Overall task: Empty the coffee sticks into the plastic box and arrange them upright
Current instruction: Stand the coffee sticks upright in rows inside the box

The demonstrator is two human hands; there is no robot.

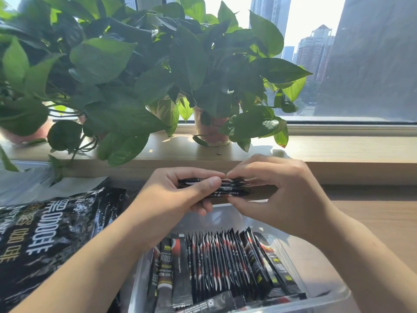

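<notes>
A small stack of black coffee sticks (225,188) is held level above the far end of the clear plastic box (325,297). My left hand (176,195) grips the stack's left end. My right hand (273,190) pinches its right end. Inside the box a long row of black-and-red coffee sticks (225,263) stands on edge, leaning slightly. A few sticks (167,272) at the row's left lie flat, and one stick (212,304) lies across the near end.
The black coffee bag (45,240) lies flat on the wooden table at the left. A clear plastic lid or sheet (20,184) sits behind it. Potted leafy plants (140,71) crowd the window sill beyond my hands.
</notes>
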